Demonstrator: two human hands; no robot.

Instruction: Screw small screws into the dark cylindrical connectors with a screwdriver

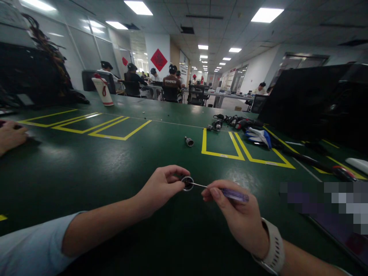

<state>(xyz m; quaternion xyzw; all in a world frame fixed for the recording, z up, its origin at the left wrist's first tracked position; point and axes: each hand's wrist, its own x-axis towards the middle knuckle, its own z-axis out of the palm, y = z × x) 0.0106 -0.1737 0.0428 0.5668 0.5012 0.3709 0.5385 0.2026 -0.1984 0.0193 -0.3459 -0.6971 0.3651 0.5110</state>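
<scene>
Just above the green table [126,161], my left hand [159,188] grips a small round metal-rimmed part [188,184] between thumb and fingers. The part's open end faces right, toward my other hand; its dark inside is too small to make out. My right hand [235,209], with a pale watch strap on the wrist, is closed around the purple see-through handle of a screwdriver [234,194]. The thin shaft points left, and its tip reaches into the part's opening. Beyond my hands, a similar metal cylinder-shaped part [189,141] lies on its side on the table.
Several dark metal parts [227,122] lie in a pile at the back right, beside a blue-and-white glove [258,137]. A white cup [102,90] stands at the back left. Another person's hand [11,136] rests at the left edge. Yellow tape [222,155] marks the table.
</scene>
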